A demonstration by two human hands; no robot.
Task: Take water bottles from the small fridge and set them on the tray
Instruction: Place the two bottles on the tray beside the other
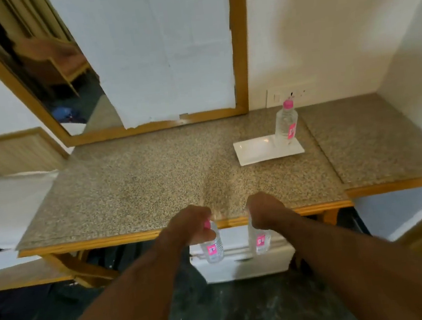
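A water bottle (213, 248) is gripped by its top in the left hand (189, 224), another (259, 240) in the right hand (264, 211), both at six o'clock above the small fridge (244, 263). A third bottle (285, 123) is seen standing on the white tray (258, 152) at one o'clock. It could be toppled if crowded during placement.

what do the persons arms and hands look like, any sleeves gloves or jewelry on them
Both forearms are bare as far as the frame shows, with no sleeves in view. The left hand and right hand wear no gloves. No watch, bracelet or ring is visible, though the picture is slightly blurred at the fingers.
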